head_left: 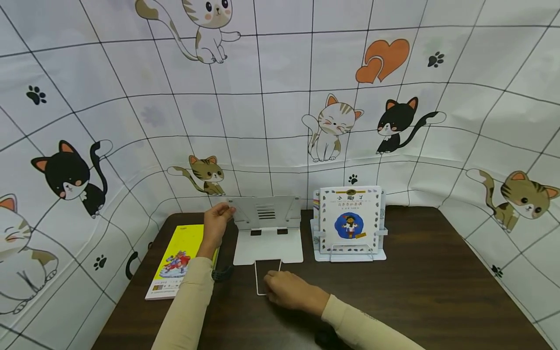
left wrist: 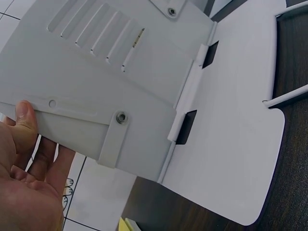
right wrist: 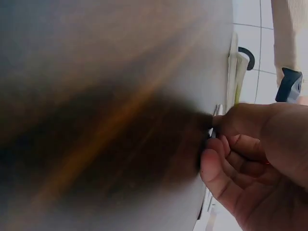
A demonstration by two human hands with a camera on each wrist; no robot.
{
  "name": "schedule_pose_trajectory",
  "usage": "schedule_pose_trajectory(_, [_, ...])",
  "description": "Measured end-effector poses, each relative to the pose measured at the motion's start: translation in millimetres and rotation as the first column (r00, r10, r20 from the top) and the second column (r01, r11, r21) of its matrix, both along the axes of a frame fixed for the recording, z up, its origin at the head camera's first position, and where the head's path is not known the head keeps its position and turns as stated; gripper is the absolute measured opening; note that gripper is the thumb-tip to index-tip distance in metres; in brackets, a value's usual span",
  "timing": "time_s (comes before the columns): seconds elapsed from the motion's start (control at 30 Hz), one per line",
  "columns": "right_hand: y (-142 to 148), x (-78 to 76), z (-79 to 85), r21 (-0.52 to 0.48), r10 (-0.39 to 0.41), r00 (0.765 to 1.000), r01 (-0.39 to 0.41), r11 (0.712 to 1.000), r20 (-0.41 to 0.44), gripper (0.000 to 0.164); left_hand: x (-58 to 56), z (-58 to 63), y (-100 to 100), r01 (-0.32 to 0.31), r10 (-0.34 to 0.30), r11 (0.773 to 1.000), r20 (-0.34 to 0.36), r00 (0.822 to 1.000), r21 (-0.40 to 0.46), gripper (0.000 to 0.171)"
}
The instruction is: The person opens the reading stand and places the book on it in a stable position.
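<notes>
A white metal book stand (head_left: 268, 248) lies unfolded on the table, its base flat and its slotted back panel (left wrist: 91, 72) tilted up. My left hand (head_left: 214, 228) pinches the panel's upper left edge, thumb on the near face and fingers behind. From the base's front edge a white wire loop (head_left: 256, 279) reaches toward me. At its right side my right hand (head_left: 294, 290) pinches the wire between thumb and fingers, which cover that stretch. Close up in the right wrist view, the fingertips (right wrist: 210, 166) are low over the table.
A yellow-covered book (head_left: 185, 245) lies left of the stand, partly behind my left forearm. To the right, a second stand (head_left: 321, 256) holds an upright picture book (head_left: 350, 206). The dark wooden table (head_left: 437, 282) ends against a cat-patterned curtain (head_left: 280, 112).
</notes>
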State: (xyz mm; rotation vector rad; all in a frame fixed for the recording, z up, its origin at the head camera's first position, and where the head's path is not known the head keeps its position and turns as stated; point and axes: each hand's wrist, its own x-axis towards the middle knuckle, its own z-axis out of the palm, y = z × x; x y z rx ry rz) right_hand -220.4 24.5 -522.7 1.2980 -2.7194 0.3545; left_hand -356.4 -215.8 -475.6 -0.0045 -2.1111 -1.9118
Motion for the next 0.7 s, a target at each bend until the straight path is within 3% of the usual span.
schedule_pose_trajectory(0.17, [-1,-5.4,-4.2,0.023,0.034,0.999,-0.033,0.999,-0.033,0.017,-0.7,0.6,0,-0.004,0.004,1.0,0.011,1.0,0.01,0.022])
schedule_pose_trajectory(0.43, [-3,-9.9,12.6,0.145,0.052,0.999,-0.05,0.988,-0.012,0.019,1.1,-0.8,-1,0.005,-0.006,1.0,0.021,1.0,0.012,0.024])
schedule_pose_trajectory(0.57, [0,-15.4,24.5,0.09,0.046,0.996,-0.052,0.995,0.074,0.016,0.9,-1.0,0,0.006,-0.007,1.0,0.013,1.0,0.013,0.024])
schedule_pose_trajectory(0.7, [7,-24.2,35.6,-0.035,0.03,0.979,-0.024,0.999,0.201,0.012,0.9,-2.7,2,0.012,-0.012,1.0,0.013,1.0,0.02,0.021])
